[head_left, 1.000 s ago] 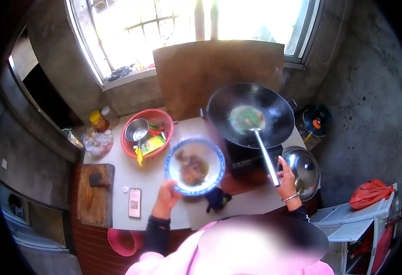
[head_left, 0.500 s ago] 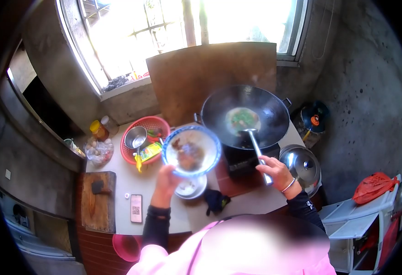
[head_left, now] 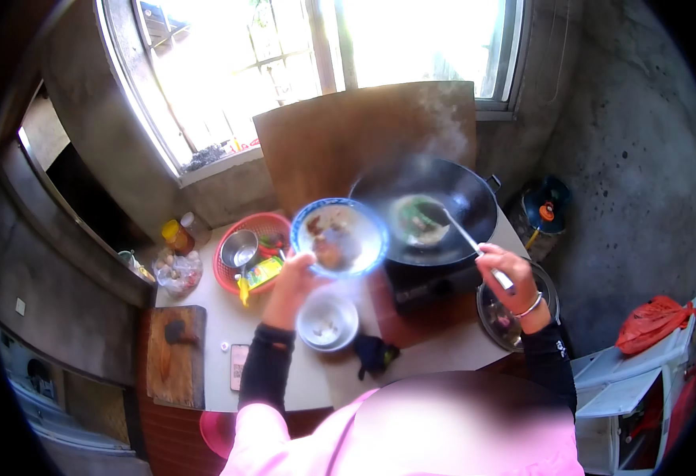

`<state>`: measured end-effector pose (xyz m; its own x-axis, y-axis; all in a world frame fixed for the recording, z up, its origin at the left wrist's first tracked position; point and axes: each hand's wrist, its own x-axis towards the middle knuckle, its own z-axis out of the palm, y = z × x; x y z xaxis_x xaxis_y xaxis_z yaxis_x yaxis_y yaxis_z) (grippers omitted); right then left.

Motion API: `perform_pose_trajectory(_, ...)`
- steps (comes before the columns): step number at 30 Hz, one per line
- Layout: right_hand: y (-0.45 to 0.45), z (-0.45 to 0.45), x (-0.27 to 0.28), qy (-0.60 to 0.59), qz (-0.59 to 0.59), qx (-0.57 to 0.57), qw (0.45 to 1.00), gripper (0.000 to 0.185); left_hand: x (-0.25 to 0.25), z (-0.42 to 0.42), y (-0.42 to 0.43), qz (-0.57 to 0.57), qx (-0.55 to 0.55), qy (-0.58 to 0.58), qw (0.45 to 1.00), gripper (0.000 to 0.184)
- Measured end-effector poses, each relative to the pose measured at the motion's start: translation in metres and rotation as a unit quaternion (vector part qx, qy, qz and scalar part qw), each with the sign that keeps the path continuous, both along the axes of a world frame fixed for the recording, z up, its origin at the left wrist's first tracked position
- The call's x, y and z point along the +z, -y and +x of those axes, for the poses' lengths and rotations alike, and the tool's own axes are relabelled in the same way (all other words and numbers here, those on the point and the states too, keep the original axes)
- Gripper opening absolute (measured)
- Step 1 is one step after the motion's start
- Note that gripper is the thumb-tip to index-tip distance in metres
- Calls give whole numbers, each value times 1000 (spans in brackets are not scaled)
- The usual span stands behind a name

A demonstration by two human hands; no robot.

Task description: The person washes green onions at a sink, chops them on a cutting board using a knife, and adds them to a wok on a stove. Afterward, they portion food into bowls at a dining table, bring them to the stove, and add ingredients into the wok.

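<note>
My left hand (head_left: 294,284) grips the edge of a blue-rimmed bowl (head_left: 362,230), which is tilted so its inside shows, with brownish food remains in it. The bowl is at the left edge of a large dark wok (head_left: 473,208). In the wok lies a soupy mix with green pieces (head_left: 413,225), and steam rises above it. My right hand (head_left: 510,279) is closed around the handle of a long metal wok spatula (head_left: 464,232). The tool's head is in the wok, at the green food; its exact shape is hard to make out.
A black stove (head_left: 423,287) supports the wok. Below the bowl stands a white basin (head_left: 328,321) beside a dark cloth (head_left: 375,355). Leftward are a red basket (head_left: 225,274), a cutting board (head_left: 169,381) with a cleaver (head_left: 178,332), and a phone (head_left: 238,365). A lid (head_left: 542,289) lies right.
The bowl has risen slightly, closer to the wok's left side. My right hand has moved up and right, and the spatula's head has shifted within the wok. More steam shows.
</note>
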<state>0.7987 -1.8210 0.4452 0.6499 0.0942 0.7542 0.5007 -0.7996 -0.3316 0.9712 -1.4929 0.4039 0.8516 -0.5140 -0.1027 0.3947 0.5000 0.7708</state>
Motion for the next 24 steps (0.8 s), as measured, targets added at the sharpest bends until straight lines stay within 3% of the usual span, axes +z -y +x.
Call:
perform_pose_trajectory(3, 2, -2, 17, 42, 245, -46, 967, 7, 2, 20, 14, 32, -12, 48, 998, 54)
perform_pose_trajectory(6, 6, -4, 36, 109, 321, -38, 940, 6, 9, 27, 34, 33, -10, 40, 999, 53)
perform_pose_trajectory(9, -2, -4, 50, 87, 425, -19, 901, 7, 9, 32, 52, 37, -18, 31, 999, 54)
perform_pose_trajectory(19, 1, 13, 24, 12, 487, 6, 873, 11, -10, 58, 91, 71, -40, 50, 995, 55)
perform_pose_trajectory(24, 19, 19, 0, -23, 572, 4, 820, 12, -11, 65, 102, 120, -45, 86, 988, 55)
